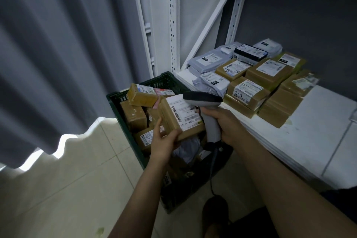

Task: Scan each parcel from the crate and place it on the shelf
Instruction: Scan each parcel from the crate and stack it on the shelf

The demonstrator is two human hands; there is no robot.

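- The left hand [164,141] grips the parcel [173,121] at its near corner, thumb on the side and fingers curled beneath, just below the middle of the frame.
- The parcel is tilted, label [183,110] up, above the crate [114,100], which holds more boxes.
- The right hand [229,127] is wrapped round the grip of the scanner [204,100]; whether a finger is on the trigger cannot be told.
- The scanner's head sits right over the label's right edge, probably too close and too far to one side for a clean read.
- To scan well, draw the scanner back a little and aim at the long barcode along the label's left side.
- Keep the left thumb off the label and the box steady and flat to the beam.
- Once it reads, the box likely goes on the shelf [309,131], at right of the frame, where bare space lies near the stacked parcels [270,75].
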